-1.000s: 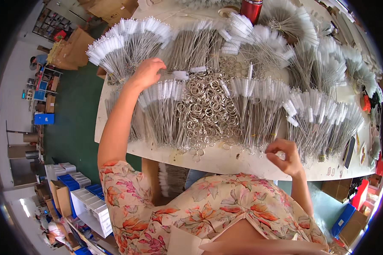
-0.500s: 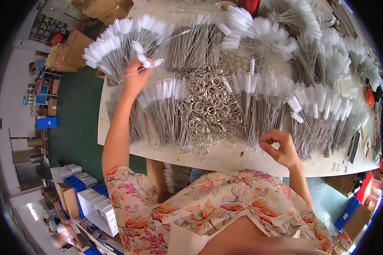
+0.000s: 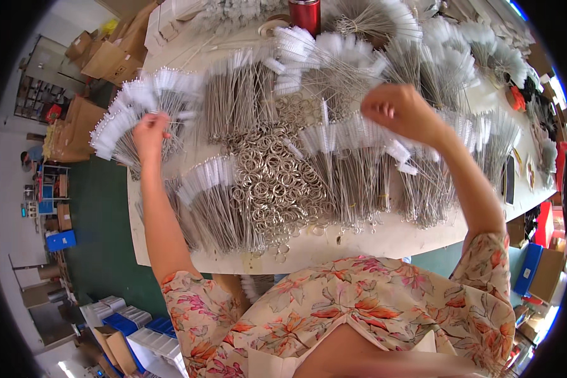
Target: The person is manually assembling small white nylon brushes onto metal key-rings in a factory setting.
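At the left of the table my left hand [image 3: 150,133] is over a fanned pile of thin wire brushes with white bristle heads [image 3: 123,116]. Its fingers are bent together, and what they hold, if anything, does not show. My right hand [image 3: 394,112] is raised over the brushes on the right side, slightly blurred, its fingers curled inward; whatever may be inside them is hidden. Between the hands lies a heap of loose metal rings [image 3: 277,179]. Wire brushes with looped ends lie in rows beside the heap, a left bunch [image 3: 211,201] and a right bunch [image 3: 346,170].
A red metal cup [image 3: 305,17] stands at the back of the white table [image 3: 309,246]. More brush bundles [image 3: 378,22] fill the far right. Cardboard boxes [image 3: 110,60] are stacked beyond the left edge, and white and blue bins [image 3: 154,346] sit at lower left.
My right hand has moved up and away from the table's front edge to above the brushes. The white-headed brushes seen in my left hand no longer show there. The whole view has shifted.
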A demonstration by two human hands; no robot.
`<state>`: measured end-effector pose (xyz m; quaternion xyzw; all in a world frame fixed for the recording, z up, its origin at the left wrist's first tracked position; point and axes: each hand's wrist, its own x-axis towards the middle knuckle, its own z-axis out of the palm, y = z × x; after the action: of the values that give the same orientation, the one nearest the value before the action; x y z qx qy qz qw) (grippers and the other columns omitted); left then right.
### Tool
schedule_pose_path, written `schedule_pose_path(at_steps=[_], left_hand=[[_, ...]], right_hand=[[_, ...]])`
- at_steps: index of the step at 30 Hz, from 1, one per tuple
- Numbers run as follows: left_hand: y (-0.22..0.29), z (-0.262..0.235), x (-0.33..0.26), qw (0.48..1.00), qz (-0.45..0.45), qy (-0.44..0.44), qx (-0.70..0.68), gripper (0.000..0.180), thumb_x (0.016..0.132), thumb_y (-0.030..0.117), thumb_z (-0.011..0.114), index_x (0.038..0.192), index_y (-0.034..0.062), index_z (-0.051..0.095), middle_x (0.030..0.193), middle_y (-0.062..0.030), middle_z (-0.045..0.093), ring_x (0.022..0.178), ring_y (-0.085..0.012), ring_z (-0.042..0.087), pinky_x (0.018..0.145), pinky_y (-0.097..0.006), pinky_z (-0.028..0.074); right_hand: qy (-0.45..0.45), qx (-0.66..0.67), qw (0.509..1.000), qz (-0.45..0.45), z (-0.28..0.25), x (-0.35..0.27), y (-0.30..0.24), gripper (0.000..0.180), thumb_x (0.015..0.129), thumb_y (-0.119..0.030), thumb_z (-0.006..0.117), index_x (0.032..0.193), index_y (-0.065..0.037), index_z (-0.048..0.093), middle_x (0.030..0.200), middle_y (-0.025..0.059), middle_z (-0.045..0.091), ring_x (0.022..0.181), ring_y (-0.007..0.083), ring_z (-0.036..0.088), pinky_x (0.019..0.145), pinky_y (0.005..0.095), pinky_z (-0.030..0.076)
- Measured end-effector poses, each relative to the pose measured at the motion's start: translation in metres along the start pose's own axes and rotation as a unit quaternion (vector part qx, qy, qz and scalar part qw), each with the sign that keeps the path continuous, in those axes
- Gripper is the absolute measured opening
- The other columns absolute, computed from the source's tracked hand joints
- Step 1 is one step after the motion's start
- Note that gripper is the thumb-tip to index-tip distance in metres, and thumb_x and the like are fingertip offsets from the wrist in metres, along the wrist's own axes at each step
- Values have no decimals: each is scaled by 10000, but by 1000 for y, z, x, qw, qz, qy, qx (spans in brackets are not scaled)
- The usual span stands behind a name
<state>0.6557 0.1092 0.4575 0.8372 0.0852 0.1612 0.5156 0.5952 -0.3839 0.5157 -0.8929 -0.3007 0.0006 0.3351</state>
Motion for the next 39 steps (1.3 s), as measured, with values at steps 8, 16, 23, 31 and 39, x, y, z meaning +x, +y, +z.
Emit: schedule_pose_path(at_steps=[8, 16, 23, 31, 39], left_hand=[[-22, -8, -23, 982, 14, -185, 39, 215, 797, 12, 611, 1001, -52, 592, 952, -101, 619, 822, -158, 624, 734, -257, 518], [32, 2, -55, 956, 75, -183, 216, 235, 808, -53, 541, 1024, 10, 607, 987, -72, 633, 864, -162, 612, 754, -273, 490], [48, 4, -46, 974, 170, -144, 33, 96, 810, -21, 538, 839, 8, 625, 961, -85, 643, 863, -157, 603, 762, -272, 468], [12, 28, -49, 829, 100, -254, 489, 147, 750, 188, 639, 807, 57, 602, 752, -103, 637, 714, -263, 616, 647, -362, 476], [0, 46, -59, 883, 91, -141, 439, 179, 739, 215, 656, 805, 75, 567, 771, -93, 620, 733, -295, 589, 643, -403, 449]], right_hand=[[44, -129, 990, 24, 6, 110, 103, 173, 796, -164, 592, 920, -48, 626, 830, 104, 643, 754, 213, 623, 692, 326, 491], [63, -240, 965, 81, 24, 127, 76, 161, 767, -230, 588, 873, -126, 648, 826, 113, 642, 778, 298, 617, 713, 403, 492], [129, 113, 976, 135, -33, 117, 72, 216, 819, -214, 582, 930, -40, 645, 823, 51, 654, 728, 83, 606, 648, 235, 477], [145, -273, 923, 231, -102, 42, 154, 317, 816, -334, 552, 897, -38, 634, 734, 119, 601, 693, 209, 569, 657, 330, 438], [123, -280, 912, 275, -89, -19, 202, 381, 706, -396, 643, 791, -26, 622, 720, 136, 624, 744, 283, 609, 683, 385, 459]])
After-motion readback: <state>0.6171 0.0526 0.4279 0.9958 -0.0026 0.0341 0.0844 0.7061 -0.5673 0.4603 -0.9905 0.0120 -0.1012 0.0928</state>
